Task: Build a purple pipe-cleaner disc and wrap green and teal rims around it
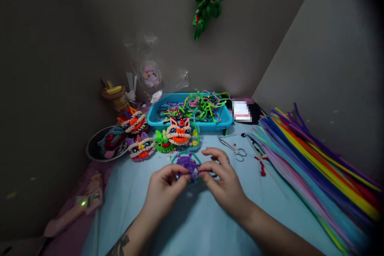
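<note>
I have a fuzzy purple piece (187,163) just beyond my fingertips, low over the counter (192,228), with a teal loop (195,154) around it. My left hand (168,186) pinches its near edge between thumb and forefinger; my right hand (223,180), slightly apart, pinches a purple strand at its right side. Past my hands sit a cream-and-orange animal head (180,138) and a green one (163,144), before a blue tray (207,127). Scissors (238,153) lie beyond my right hand, and a bundle of fuzzy stems (315,168) further right.
</note>
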Action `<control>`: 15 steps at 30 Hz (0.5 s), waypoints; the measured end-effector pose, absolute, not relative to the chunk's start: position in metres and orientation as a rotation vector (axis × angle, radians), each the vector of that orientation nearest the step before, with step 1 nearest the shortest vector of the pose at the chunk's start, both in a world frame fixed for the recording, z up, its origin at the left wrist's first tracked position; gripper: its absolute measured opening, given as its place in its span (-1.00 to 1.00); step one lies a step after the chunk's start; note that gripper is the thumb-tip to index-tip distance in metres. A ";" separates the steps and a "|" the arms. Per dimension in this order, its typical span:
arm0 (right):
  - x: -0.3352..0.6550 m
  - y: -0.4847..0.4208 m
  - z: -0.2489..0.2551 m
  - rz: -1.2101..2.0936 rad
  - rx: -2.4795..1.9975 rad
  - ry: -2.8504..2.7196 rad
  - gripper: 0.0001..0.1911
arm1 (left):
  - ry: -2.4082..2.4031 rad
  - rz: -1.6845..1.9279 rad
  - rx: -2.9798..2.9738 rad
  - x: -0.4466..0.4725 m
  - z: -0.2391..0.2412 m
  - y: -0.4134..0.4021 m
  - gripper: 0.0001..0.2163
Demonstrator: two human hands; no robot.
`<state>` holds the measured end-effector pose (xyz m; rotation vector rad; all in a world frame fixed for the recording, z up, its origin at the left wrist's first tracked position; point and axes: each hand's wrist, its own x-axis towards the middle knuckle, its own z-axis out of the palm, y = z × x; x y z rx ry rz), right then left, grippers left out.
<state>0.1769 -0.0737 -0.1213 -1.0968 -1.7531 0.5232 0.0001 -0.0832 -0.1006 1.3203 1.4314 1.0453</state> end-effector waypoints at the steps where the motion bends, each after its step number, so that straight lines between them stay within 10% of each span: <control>1: 0.178 -0.073 -0.122 0.462 -1.076 -1.771 -0.89 | 1.425 1.036 1.315 0.000 -0.099 -0.083 -0.86; 15: 0.182 -0.066 -0.114 0.740 -1.189 -1.714 -0.87 | 1.273 0.905 1.451 -0.006 -0.098 -0.085 -0.89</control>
